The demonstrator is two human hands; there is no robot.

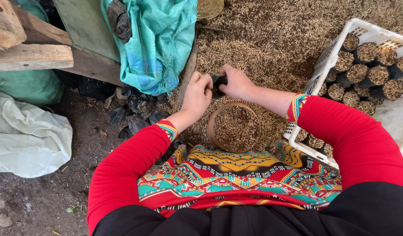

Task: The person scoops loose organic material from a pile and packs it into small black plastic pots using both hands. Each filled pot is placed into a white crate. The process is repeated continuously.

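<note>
My left hand [197, 94] and my right hand [236, 83] meet over a heap of rice husk [262, 39]. Both grip a small black plastic bag [218, 83] between them; most of it is hidden by my fingers. Just below my hands a round wooden sieve hoop [214, 117] lies on the husk with husk inside it. My sleeves are red, and a patterned cloth covers my lap.
A white plastic crate [337, 48] at the right holds several black bags packed with husk [367, 76]. Empty black bags [136, 116] lie left of my left arm. A teal sack [157, 43], wooden planks [31, 57] and a white sheet [26, 135] stand at the left.
</note>
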